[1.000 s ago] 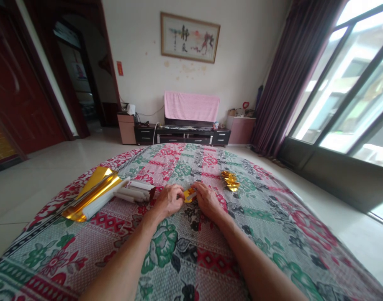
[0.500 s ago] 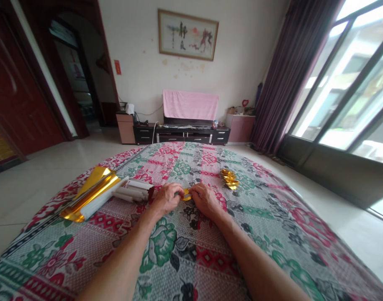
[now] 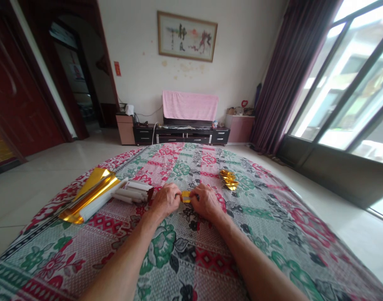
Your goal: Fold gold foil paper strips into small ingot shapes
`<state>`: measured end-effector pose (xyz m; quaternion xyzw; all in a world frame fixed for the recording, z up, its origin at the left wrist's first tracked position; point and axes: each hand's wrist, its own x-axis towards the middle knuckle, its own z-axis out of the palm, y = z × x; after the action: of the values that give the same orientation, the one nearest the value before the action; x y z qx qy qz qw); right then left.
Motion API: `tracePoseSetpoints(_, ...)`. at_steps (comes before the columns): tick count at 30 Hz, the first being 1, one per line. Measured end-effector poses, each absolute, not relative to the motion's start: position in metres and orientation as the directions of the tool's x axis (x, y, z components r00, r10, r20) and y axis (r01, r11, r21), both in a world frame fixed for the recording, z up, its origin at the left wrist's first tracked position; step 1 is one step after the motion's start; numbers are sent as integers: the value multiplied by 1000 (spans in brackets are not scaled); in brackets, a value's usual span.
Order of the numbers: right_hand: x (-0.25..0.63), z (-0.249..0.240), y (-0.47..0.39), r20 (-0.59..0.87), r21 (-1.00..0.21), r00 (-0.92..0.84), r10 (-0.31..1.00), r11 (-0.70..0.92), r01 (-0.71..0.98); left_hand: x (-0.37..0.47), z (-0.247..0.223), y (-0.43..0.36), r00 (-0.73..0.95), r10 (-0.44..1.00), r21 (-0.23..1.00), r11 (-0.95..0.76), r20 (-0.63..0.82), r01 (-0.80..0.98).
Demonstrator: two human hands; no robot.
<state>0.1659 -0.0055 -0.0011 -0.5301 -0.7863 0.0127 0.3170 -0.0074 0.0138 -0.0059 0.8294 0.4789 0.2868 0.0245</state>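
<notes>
At about ten o'clock on the cloth-covered counter (image 3: 166, 267) lies a stack of gold foil sheets (image 3: 91, 194) beside white paper rolls (image 3: 133, 191), likely kept near for supply. At the middle, the left hand (image 3: 165, 202) and right hand (image 3: 206, 202) each pinch one end of a small gold foil piece (image 3: 186, 196), their grip closed on it, probably to crease it. Its long axis runs nine to three; folded gold pieces (image 3: 229, 179) sit at one o'clock.

Home living room: framed painting (image 3: 187, 36), TV cabinet (image 3: 181, 135), curtains (image 3: 285, 75).
</notes>
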Motion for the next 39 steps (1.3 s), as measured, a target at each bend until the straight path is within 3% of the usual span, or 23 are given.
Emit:
tracePoseSetpoints(4, 167, -1, -6, 481, -349, -233, 845, 429, 833, -5, -2, 10, 404, 802, 266, -546, 440, 794)
tracePoseSetpoints(12, 166, -2, -8, 491, -310, -249, 835, 435, 845, 0, -3, 8, 345, 821, 283, -500, 454, 819)
tracePoseSetpoints(17, 166, -2, -8, 504, -326, -266, 822, 467, 822, -2, -1, 6, 436, 792, 229, -561, 427, 795)
tracePoseSetpoints(23, 168, -1, -7, 509, -331, -315, 801, 521, 787, -7, 6, 1, 526, 746, 296, -654, 409, 696)
tracePoseSetpoints(39, 168, 0, -9, 517, -359, -333, 789, 553, 752, -5, -2, 7, 542, 703, 186, -674, 462, 715)
